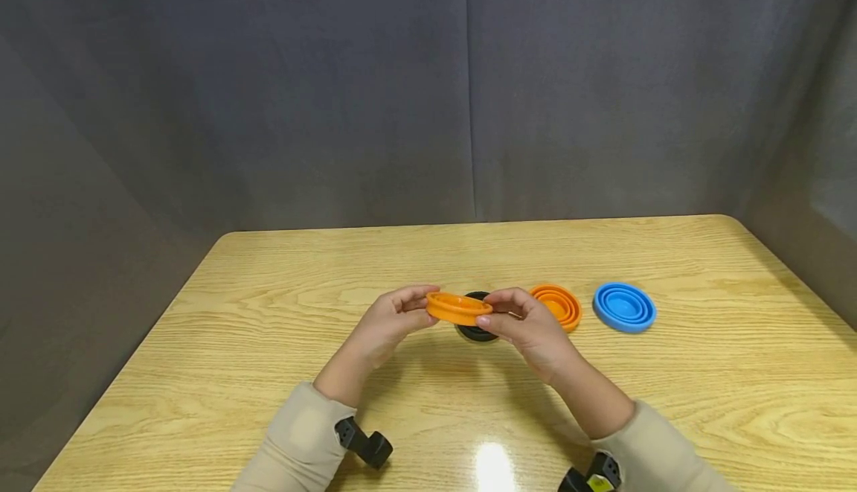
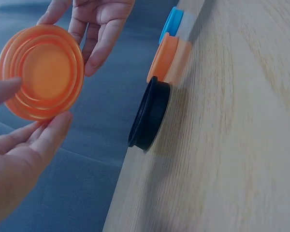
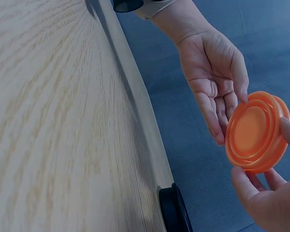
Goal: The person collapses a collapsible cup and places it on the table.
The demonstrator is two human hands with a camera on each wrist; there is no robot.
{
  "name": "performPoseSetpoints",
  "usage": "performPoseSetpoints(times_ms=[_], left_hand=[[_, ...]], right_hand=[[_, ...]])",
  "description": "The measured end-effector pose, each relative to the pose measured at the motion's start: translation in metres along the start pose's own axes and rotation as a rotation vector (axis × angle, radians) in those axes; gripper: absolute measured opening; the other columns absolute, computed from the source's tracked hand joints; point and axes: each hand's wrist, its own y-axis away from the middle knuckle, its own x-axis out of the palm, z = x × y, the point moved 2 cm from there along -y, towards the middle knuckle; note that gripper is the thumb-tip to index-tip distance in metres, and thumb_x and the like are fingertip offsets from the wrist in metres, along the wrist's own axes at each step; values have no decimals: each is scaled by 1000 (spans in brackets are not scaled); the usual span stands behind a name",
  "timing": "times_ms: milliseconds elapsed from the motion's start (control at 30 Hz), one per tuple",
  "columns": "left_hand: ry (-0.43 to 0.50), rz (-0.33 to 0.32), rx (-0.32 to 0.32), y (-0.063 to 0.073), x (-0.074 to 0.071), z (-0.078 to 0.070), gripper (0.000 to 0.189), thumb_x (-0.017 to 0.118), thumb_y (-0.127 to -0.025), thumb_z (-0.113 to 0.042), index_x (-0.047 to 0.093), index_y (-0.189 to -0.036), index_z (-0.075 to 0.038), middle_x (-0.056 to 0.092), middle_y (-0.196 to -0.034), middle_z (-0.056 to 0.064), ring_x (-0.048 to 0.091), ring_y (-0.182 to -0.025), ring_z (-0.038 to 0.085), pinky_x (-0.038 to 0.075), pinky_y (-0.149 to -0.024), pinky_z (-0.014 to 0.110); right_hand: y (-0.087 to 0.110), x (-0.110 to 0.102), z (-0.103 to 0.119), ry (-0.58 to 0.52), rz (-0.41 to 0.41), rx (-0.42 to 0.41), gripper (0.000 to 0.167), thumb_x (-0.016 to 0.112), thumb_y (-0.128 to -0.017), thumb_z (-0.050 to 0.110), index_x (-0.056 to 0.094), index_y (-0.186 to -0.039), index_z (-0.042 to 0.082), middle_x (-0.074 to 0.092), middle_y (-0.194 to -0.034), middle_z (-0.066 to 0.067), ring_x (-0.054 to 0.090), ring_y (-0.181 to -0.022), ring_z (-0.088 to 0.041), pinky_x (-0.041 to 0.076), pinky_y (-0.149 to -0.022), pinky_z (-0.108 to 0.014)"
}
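An orange collapsible cup (image 1: 459, 309), folded flat into rings, is held up above the table between both hands. My left hand (image 1: 391, 322) pinches its left edge, thumb on the near side and fingers beyond. On the opposite edge my right hand (image 1: 533, 332) pinches it the same way. The left wrist view shows the ringed underside of the cup (image 2: 47, 72) facing the camera. Behind the held cup, a black collapsible cup (image 1: 477, 333) lies on the table, partly hidden by it in the head view.
A second orange collapsed cup (image 1: 561, 306) lies right of the black one, partly covered by the right hand. Farther right lies a blue collapsed cup (image 1: 625, 307). The wooden table (image 1: 268, 276) ends at a grey curtain (image 1: 335, 105) behind and at both sides.
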Motion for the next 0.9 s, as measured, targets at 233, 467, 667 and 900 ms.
performPoseSetpoints(times_ms=[233, 467, 667, 900], left_hand=[[118, 80, -12, 5, -4, -2, 56, 59, -78, 0, 32, -127, 9, 43, -120, 21, 50, -100, 17, 39, -87, 28], [71, 36, 3, 6, -8, -1, 54, 57, -82, -3, 31, -128, 9, 42, -120, 22, 51, -97, 15, 39, -87, 28], [81, 11, 7, 9, -13, -1, 51, 54, -83, 0, 31, -128, 8, 41, -120, 22, 50, -98, 15, 39, -87, 27], [15, -39, -6, 16, -26, 0, 53, 58, -80, -1, 34, -127, 4, 41, -122, 19, 45, -107, 22, 38, -88, 28]], right_hand=[[-2, 1, -1, 22, -23, -31, 41, 62, -76, -2, 42, -111, -10, 50, -99, -10, 54, -86, -15, 44, -77, -25], [-4, 4, -2, 15, -43, -54, 43, 62, -75, -4, 43, -113, -11, 54, -97, -8, 54, -87, -14, 45, -76, -25], [-8, 11, -5, -3, -44, -56, 43, 63, -74, -4, 45, -112, -10, 54, -97, -9, 55, -87, -15, 45, -76, -25], [-17, 22, -10, 25, -22, -40, 45, 64, -74, -2, 46, -114, -8, 52, -105, -15, 53, -93, -18, 45, -79, -27]])
